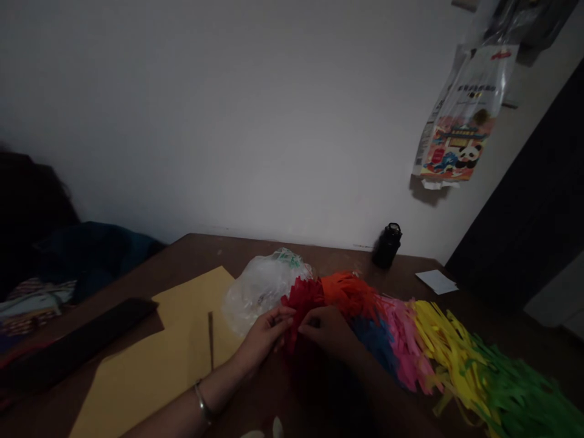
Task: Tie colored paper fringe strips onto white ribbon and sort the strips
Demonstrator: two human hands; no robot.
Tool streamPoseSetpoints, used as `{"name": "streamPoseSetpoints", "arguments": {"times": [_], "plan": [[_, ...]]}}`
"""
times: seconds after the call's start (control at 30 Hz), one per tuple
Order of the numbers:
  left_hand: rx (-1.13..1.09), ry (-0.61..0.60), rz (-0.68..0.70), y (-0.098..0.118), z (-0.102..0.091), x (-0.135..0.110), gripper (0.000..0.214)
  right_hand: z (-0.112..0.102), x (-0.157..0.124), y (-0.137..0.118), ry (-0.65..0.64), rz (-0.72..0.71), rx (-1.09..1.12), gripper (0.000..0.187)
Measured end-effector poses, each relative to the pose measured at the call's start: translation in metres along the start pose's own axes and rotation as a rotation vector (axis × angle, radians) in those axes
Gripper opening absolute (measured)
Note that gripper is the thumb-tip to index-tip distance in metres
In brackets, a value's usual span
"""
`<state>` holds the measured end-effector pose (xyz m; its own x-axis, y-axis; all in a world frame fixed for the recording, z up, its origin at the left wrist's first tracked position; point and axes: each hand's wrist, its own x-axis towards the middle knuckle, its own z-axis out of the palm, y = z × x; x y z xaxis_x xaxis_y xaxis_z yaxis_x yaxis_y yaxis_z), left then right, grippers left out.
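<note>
A row of fringed paper strips runs from the middle of the table to the lower right corner. It goes from red fringe (310, 293) through orange fringe (349, 292), blue fringe (375, 344), pink fringe (404, 347) and yellow fringe (451, 347) to green fringe (524, 383). My left hand (264, 337), with a metal bangle on its wrist, pinches the left side of the red fringe. On the other side, my right hand (331, 331) has its fingers closed on the same red fringe. Shadow hides the lower part of the red strips.
Behind my left hand lies a clear plastic bag (255, 289). Yellow paper sheets (159, 365) with a thin brown stick (210, 340) are at left, beside a long dark object (86, 334). A black bottle (387, 246) and white paper (437, 281) are farther back. A panda-printed bag (465, 121) hangs on the wall.
</note>
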<state>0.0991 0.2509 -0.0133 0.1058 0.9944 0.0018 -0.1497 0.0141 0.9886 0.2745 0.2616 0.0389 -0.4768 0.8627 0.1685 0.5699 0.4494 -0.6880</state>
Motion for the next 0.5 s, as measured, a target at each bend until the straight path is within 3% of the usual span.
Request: {"name": "streamPoseSetpoints", "arguments": {"times": [0.2,0.4,0.5], "plan": [[0.0,0.002,0.037,0.001,0.002,-0.001,0.03,-0.002,0.004,0.014,-0.054,0.047,0.1,0.019],[0.04,-0.021,0.052,-0.001,0.003,-0.002,0.034,0.007,0.006,0.013,0.099,0.132,0.038,0.035],[0.068,-0.038,0.061,-0.002,0.004,-0.003,0.035,0.011,0.005,0.01,0.167,0.169,0.02,0.029]]}}
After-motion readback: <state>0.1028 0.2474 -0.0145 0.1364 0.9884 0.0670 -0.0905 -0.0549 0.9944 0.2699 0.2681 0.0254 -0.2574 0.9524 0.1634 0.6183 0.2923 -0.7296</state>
